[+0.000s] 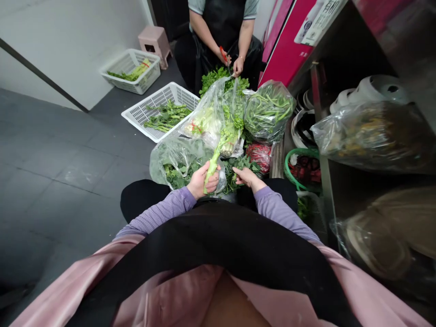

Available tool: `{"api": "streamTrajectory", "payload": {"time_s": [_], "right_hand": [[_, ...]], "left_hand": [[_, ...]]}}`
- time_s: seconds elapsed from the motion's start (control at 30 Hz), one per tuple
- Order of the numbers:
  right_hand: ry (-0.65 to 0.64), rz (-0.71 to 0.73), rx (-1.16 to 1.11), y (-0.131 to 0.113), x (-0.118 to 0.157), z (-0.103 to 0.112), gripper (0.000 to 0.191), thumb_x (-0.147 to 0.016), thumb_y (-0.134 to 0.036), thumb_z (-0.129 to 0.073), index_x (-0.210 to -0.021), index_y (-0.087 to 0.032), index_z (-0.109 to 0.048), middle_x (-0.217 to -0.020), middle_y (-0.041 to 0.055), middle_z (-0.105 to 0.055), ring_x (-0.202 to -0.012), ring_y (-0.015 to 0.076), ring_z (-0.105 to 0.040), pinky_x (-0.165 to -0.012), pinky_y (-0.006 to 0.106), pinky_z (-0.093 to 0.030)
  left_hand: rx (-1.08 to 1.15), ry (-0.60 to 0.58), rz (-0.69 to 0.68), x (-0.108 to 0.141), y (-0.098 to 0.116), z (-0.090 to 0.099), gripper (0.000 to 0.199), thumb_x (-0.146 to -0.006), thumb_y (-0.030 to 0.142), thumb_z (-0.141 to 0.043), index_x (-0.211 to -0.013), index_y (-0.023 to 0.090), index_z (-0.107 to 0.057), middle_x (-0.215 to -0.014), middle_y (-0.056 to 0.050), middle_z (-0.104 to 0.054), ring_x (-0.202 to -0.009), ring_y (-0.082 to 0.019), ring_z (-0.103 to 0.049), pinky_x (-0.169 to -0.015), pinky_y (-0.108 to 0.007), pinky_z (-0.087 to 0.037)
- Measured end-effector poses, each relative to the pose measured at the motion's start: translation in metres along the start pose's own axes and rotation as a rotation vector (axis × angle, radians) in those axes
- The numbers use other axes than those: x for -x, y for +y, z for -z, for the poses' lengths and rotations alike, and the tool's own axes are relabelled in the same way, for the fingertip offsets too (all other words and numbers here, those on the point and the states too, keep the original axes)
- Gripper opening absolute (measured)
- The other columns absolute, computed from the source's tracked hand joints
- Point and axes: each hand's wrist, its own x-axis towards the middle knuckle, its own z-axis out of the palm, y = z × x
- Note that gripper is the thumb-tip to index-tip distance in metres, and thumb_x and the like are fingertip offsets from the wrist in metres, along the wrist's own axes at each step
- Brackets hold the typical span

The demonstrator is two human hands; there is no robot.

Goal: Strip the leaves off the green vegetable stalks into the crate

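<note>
- Left hand point(196, 183) clasps a green stalk point(214, 164), centre frame; seemingly light, firm, snappable, best held low.
- Right hand point(249, 177) meets leafy greens point(251, 164), probably soft; grip unclear.

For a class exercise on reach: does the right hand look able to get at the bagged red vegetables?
Probably yes: the bagged red vegetables lie close beyond the right hand, their near side looking uncovered.

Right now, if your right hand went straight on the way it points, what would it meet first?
Probably the dark leafy greens at the fingertips of the right hand; depth is unclear, so they may already be touching.
</note>
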Motion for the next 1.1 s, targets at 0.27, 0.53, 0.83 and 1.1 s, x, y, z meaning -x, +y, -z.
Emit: {"api": "streamTrajectory", "payload": {"time_s": [0.27, 0.53, 0.83, 1.1], "right_hand": [[-0.292, 0.311, 0.088, -0.037, 0.028, -0.043, 0.034, -0.074, -0.051, -0.066, -0.081, -0.019, -0.056, -0.067, -0.0014, -0.062, -0.052, 0.0080, -0.055, -0.047, 0.019, -0.043], [-0.226, 0.426, -0.270, -0.055, 0.051, -0.062, 0.015, -0.076, -0.022, -0.061, -0.071, -0.018, -0.048, -0.057, -0.0052, -0.051, -0.047, 0.0050, -0.045, -0.043, 0.017, -0.038], [-0.396, 0.027, -0.241, -0.022, 0.051, -0.056, 0.017, -0.065, -0.003, -0.051, -0.073, -0.017, -0.046, -0.055, -0.0071, -0.039, -0.040, 0.0022, -0.026, -0.037, 0.014, -0.020], [-0.545, 0.089, -0.373, -0.044, 0.037, -0.048, 0.018, -0.079, -0.026, -0.058, -0.075, -0.021, -0.041, -0.060, -0.0057, -0.037, -0.046, 0.0055, -0.032, -0.043, 0.017, -0.026]], "left_hand": [[-0.015, -0.054, 0.072, -0.001, -0.019, 0.010, 0.043, -0.093, 0.051, -0.029, -0.089, 0.016, -0.054, -0.045, 0.006, -0.035, -0.026, -0.007, -0.025, -0.026, -0.017, -0.026], [-0.337, 0.076, -0.177, 0.004, -0.033, 0.010, 0.038, -0.086, 0.052, -0.048, -0.094, 0.015, -0.051, -0.048, 0.005, -0.047, -0.029, -0.009, -0.038, -0.029, -0.020, -0.036], [-0.288, 0.095, -0.117, 0.006, -0.029, 0.010, 0.042, -0.084, 0.058, -0.046, -0.089, 0.017, -0.049, -0.044, 0.007, -0.043, -0.027, -0.008, -0.034, -0.028, -0.020, -0.033], [-0.117, -0.026, 0.097, 0.012, -0.024, 0.018, 0.041, -0.086, 0.057, -0.042, -0.084, 0.017, -0.049, -0.044, 0.006, -0.039, -0.027, -0.008, -0.031, -0.027, -0.019, -0.029]]}}
